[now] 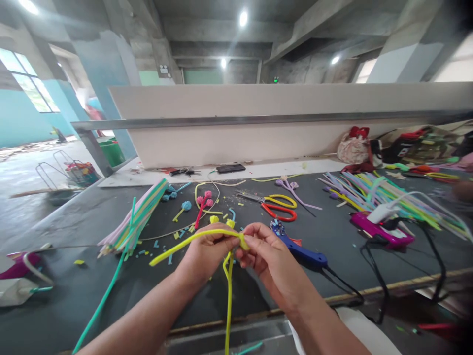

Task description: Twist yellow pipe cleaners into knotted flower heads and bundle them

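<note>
Both my hands meet over the dark table (92, 291) near its front edge. My left hand (205, 256) is closed on a yellow pipe cleaner (177, 246) that sticks out to the left. My right hand (266, 256) pinches the same yellow pipe cleaner at its bend, fingers pressed together. One end of it hangs straight down between my wrists. A blue glue gun (299, 249) lies just right of my right hand.
A bundle of pastel pipe cleaners (136, 219) lies to the left, a larger spread (388, 195) to the right. Scissors with red and yellow handles (279, 206), small finished pipe-cleaner flowers (203, 202), a phone (231, 168), a pink charging device (384, 229) with cables and cut scraps lie around. A white partition board (258, 123) backs the table.
</note>
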`<state>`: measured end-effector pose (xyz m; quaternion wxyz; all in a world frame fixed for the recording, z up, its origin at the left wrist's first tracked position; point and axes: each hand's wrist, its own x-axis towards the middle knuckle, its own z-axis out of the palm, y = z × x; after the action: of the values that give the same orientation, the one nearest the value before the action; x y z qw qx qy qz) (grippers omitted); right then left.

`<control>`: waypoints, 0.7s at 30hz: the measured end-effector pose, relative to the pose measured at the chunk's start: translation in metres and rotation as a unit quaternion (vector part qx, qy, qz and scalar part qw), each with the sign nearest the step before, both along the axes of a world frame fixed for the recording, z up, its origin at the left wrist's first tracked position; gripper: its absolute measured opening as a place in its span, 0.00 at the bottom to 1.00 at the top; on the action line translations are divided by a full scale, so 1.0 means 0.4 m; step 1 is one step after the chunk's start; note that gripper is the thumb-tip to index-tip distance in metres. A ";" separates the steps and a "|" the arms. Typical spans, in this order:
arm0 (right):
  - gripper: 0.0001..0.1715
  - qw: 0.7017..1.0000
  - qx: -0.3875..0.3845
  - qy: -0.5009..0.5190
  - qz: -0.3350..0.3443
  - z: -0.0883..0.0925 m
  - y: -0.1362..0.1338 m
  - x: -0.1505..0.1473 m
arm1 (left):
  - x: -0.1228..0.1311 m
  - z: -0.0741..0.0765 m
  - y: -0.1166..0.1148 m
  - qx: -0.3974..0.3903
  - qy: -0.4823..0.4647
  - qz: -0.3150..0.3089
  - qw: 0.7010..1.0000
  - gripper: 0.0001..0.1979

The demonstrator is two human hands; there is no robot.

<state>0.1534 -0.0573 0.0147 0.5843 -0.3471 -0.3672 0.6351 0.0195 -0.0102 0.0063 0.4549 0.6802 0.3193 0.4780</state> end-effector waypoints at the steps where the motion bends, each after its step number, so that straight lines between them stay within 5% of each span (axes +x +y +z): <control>1: 0.09 1.000 0.009 -0.018 -0.015 0.000 -0.003 -0.006 | 0.000 -0.004 -0.007 -0.018 -0.013 0.006 1.000 0.05; 12: 0.08 0.928 0.186 -0.282 -0.156 -0.029 -0.022 -0.048 | 0.005 -0.024 -0.048 -0.138 -0.187 0.006 0.973 0.05; 21: 0.07 0.802 0.281 -0.493 -0.188 -0.048 -0.009 -0.038 | -0.007 -0.042 -0.057 -0.179 -0.216 0.003 0.960 0.06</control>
<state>0.1384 -0.0611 -0.0044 0.5042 -0.4963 -0.6954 0.1256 0.0166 -0.0331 -0.0104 0.6259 0.4670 0.2961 0.5500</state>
